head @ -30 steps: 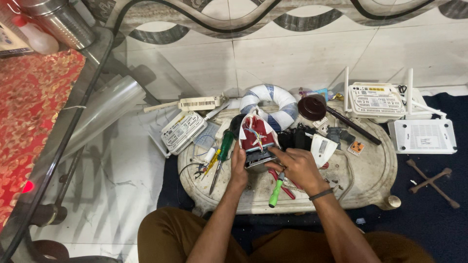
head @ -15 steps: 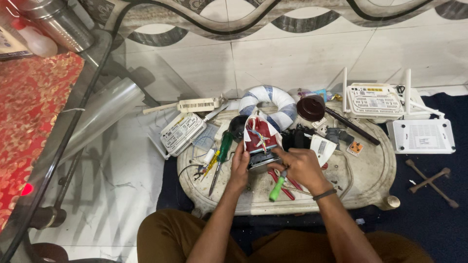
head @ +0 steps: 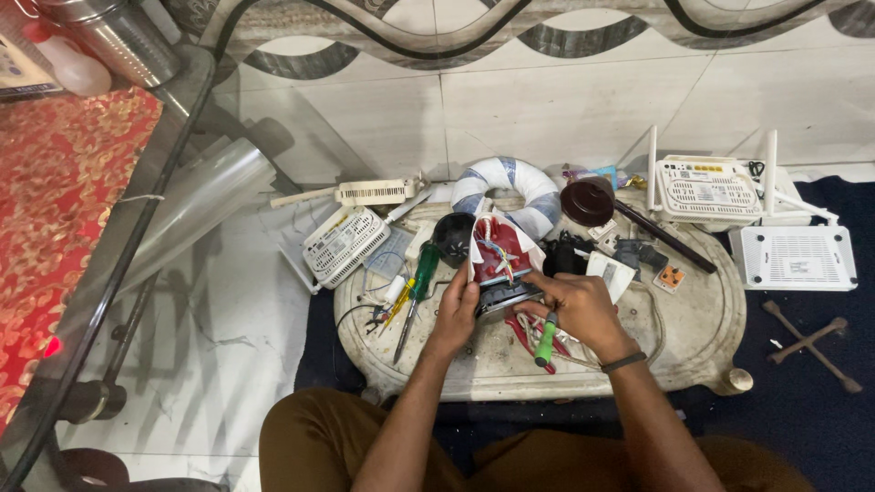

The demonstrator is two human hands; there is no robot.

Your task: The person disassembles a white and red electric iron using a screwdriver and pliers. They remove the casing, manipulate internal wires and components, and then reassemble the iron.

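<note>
Red device [head: 499, 260] between both hands.

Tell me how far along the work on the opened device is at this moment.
Done: the red device is open, its coloured wires showing. In hand: the left hand steadies its side while the right hand presses on the dark part at its base, a green-handled tool under the fingers. Left: it is not closed; a green screwdriver lies unused on the low table.

The left hand [head: 453, 314] and the right hand [head: 576, 308] cover the lower part of the opened device [head: 499, 264], so its small parts are hard to see. The shiny metal can [head: 118, 36] and the red cloth [head: 46, 210] are cut off by the picture's edge.
</note>
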